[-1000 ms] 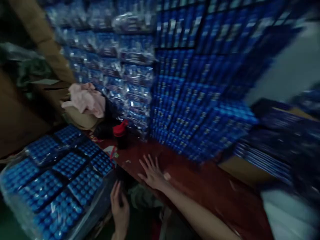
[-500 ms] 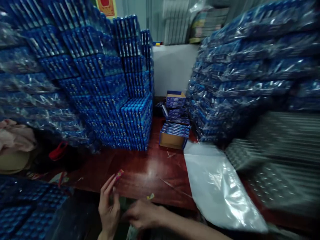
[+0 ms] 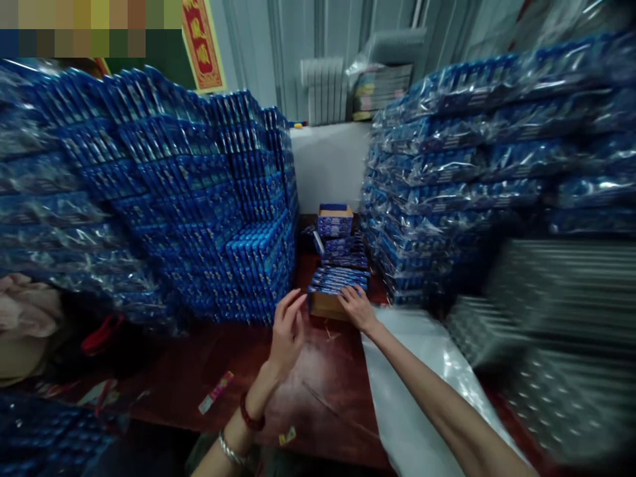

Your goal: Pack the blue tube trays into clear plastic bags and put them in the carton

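Observation:
An open cardboard box [image 3: 325, 307] with a row of flat blue packets [image 3: 334, 279] stands on the dark red table. My right hand [image 3: 355, 307] lies at the box's right front corner, its fingers spread and touching the packets or the rim. I cannot see anything gripped in it. Just left of the box, my left hand [image 3: 289, 330] is raised with fingers apart and nothing in them. A red bracelet [image 3: 251, 412] and a silver one circle the left wrist. Nearer me lies a small pink-and-white strip [image 3: 216, 392] on the table.
Tall stacks of blue packs [image 3: 199, 199] rise on the left, and plastic-wrapped blue stacks [image 3: 437, 159] on the right. A clear plastic sheet [image 3: 402, 377] lies under my right forearm. Grey trays [image 3: 556, 331] are piled at far right. Another open box [image 3: 335, 218] sits behind.
Both hands have moved forward from the table's near edge to the packet box. The pink strip, earlier at my left fingertips, now lies apart from them. The view has tilted up.

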`<action>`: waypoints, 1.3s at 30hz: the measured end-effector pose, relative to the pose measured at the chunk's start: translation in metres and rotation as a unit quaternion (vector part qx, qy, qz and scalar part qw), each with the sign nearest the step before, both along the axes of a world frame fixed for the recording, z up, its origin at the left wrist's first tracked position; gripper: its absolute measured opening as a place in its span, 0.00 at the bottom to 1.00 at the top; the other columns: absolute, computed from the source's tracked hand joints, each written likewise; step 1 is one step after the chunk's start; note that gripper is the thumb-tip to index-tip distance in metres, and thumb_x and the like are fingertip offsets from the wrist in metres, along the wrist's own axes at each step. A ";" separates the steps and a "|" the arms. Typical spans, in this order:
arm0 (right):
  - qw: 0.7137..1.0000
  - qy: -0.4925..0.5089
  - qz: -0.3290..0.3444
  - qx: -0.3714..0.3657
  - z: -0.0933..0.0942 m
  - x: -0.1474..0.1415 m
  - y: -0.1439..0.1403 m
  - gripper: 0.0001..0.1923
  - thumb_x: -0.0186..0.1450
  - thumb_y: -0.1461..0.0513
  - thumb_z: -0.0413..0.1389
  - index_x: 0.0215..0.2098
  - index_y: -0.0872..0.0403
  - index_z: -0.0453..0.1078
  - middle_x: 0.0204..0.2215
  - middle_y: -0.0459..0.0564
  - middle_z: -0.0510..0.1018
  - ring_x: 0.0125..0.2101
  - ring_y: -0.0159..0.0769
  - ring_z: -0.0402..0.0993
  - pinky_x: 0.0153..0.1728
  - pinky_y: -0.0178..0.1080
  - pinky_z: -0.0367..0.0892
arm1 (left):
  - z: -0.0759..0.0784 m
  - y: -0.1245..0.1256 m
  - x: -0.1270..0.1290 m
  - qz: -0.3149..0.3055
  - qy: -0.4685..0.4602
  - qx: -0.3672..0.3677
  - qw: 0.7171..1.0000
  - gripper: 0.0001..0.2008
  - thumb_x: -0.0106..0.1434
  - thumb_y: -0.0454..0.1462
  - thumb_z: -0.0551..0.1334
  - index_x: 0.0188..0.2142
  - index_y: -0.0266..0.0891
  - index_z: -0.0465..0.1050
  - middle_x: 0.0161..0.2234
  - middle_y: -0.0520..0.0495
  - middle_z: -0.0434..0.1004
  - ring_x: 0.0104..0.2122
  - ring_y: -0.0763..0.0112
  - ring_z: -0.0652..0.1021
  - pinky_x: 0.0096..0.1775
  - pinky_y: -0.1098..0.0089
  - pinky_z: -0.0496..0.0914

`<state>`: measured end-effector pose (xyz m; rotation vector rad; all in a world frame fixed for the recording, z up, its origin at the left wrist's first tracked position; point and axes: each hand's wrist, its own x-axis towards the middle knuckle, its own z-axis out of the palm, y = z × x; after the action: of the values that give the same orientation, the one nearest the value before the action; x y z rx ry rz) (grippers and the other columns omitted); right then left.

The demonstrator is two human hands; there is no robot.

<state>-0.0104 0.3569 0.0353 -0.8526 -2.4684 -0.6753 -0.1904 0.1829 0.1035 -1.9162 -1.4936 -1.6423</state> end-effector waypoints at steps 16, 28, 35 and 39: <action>0.995 0.042 0.022 -0.089 0.021 -0.019 -0.002 0.12 0.64 0.70 0.46 0.37 0.56 0.70 0.37 0.56 0.75 0.39 0.40 0.67 0.41 0.41 0.57 | 0.054 0.042 -0.089 0.248 -0.075 -0.058 0.964 0.51 0.52 0.52 0.65 0.66 0.38 0.40 0.65 0.31 0.38 0.65 0.48 0.47 0.61 0.49 0.47; 0.902 -0.031 -0.014 -0.430 -0.013 -0.044 -0.082 0.10 0.64 0.66 0.47 0.38 0.56 0.70 0.36 0.58 0.78 0.35 0.41 0.76 0.31 0.36 0.62 | 0.042 0.054 -0.085 0.275 -0.143 -0.027 0.950 0.55 0.50 0.53 0.66 0.66 0.36 0.36 0.65 0.28 0.39 0.65 0.49 0.47 0.61 0.50 0.46; 0.899 0.133 0.053 -0.414 0.029 -0.079 -0.055 0.19 0.67 0.53 0.43 0.49 0.51 0.67 0.47 0.55 0.75 0.48 0.41 0.71 0.47 0.44 0.65 | 0.038 0.055 -0.102 0.277 -0.166 0.007 0.946 0.47 0.54 0.53 0.64 0.65 0.37 0.43 0.61 0.31 0.53 0.61 0.51 0.56 0.59 0.50 0.51; 0.795 0.387 0.194 -0.424 0.113 -0.153 0.012 0.29 0.67 0.46 0.35 0.58 0.53 0.57 0.57 0.54 0.65 0.56 0.36 0.63 0.54 0.42 0.59 | 0.039 0.053 -0.105 0.326 -0.153 -0.023 0.933 0.49 0.51 0.57 0.63 0.64 0.38 0.45 0.59 0.32 0.57 0.58 0.46 0.59 0.57 0.45 0.53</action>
<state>-0.1633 0.3689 0.1479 -0.6456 -1.9597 0.8611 -0.2954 0.2355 0.1428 -1.0091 -2.0087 -1.6150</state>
